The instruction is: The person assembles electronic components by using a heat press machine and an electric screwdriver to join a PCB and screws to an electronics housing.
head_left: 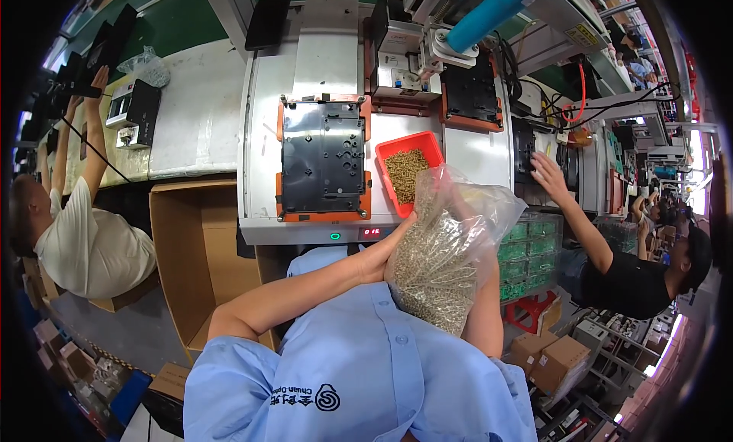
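Observation:
A clear plastic bag (435, 270) full of small metal screws rests against my chest, its upper end leaning over a red tray (381, 171). Small brass-coloured screws (405, 171) lie in that tray. My left hand (393, 251) is closed on the bag's left side, close to the tray's near end. On the other side my right forearm (485, 312) runs up behind the bag; my right hand shows only dimly through the plastic, wrapped about the bag's upper part. Left of the tray, a black plastic panel (324, 159) sits in an orange-edged fixture (365, 201).
A machine with a blue cylinder (492, 18) overhangs the bench's far right, beside a second black panel (469, 91). An open cardboard box (179, 266) stands left of me. Co-workers sit at both sides; one person's hand (551, 179) reaches in at the right.

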Tool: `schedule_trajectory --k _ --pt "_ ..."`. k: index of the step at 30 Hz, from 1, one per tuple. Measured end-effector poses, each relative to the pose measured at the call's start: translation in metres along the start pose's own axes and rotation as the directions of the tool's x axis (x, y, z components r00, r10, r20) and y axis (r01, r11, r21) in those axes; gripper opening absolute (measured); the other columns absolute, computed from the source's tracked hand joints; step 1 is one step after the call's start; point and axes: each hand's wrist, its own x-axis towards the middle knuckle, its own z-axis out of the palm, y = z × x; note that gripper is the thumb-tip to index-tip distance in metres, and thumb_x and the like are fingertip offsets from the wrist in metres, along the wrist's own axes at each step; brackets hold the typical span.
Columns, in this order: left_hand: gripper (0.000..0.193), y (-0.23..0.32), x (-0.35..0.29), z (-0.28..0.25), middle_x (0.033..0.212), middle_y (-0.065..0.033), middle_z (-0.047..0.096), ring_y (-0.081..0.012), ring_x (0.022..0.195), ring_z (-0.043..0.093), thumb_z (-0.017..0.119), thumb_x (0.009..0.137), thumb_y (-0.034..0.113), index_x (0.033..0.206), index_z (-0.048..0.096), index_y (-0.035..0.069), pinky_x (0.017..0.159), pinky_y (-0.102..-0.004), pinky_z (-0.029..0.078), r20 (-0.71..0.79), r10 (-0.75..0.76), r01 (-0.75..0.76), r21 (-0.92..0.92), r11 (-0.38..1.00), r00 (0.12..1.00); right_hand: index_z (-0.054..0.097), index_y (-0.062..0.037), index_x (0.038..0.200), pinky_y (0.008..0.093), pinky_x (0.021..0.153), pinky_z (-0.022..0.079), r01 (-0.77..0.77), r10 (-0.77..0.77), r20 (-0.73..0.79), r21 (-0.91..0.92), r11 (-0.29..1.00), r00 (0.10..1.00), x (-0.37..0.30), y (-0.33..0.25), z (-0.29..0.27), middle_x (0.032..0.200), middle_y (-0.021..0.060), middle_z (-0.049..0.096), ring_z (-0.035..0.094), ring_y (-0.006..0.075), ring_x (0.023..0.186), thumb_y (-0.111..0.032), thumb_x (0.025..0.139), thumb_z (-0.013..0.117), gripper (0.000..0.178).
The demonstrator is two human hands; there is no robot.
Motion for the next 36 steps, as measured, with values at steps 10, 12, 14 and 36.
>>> schedule_trajectory --k 10,12,14,36 --pt "0.08 -0.002 0.0 -0.002 0.146 -0.0082 0.037 -0.0199 0.129 0.041 0.039 0.089 0.067 0.147 0.027 0.014 0.107 -0.0373 0.037 -0.015 0.01 -0.01 0.024 1.0 1.0 0.045 0.0032 0.135 0.034 0.102 0.042 -0.23 0.066 -0.245 -0.738 0.634 0.967 0.01 -0.022 0.027 0.13 0.0146 0.053 0.053 0.0232 0.118 -0.027 0.101 0.042 0.045" --pt "0.08 0.001 -0.003 0.003 0.145 -0.0083 0.037 -0.0197 0.129 0.041 0.039 0.089 0.067 0.147 0.027 0.014 0.106 -0.0372 0.037 -0.043 0.009 -0.008 0.032 0.999 0.999 0.049 0.0037 0.131 0.0333 0.099 0.044 -0.266 0.033 -0.306 -0.763 0.59 0.951 0.01 -0.021 0.032 0.125 0.0145 0.057 0.054 0.0208 0.114 -0.026 0.1 0.044 0.043" --pt "0.08 -0.001 -0.003 0.001 0.145 -0.0084 0.038 -0.0197 0.129 0.042 0.04 0.089 0.067 0.147 0.027 0.014 0.106 -0.0372 0.037 -0.033 0.008 -0.007 0.025 1.0 0.999 0.049 0.0035 0.131 0.0327 0.098 0.044 -0.247 0.034 -0.279 -0.78 0.574 0.96 0.011 -0.02 0.026 0.125 0.0141 0.057 0.054 0.0198 0.114 -0.027 0.1 0.044 0.044" --pt "0.07 0.007 -0.015 0.013 0.14 -0.0086 0.042 -0.0159 0.128 0.04 0.043 0.096 0.053 0.145 0.026 0.006 0.107 -0.0326 0.033 0.06 0.141 -0.153 0.328 0.932 0.988 0.057 0.0002 0.119 0.0343 0.091 0.049 -0.29 0.101 -0.433 -0.398 0.871 0.896 0.002 -0.033 0.059 0.117 0.0137 0.061 0.057 0.0234 0.11 -0.03 0.099 0.046 0.038"
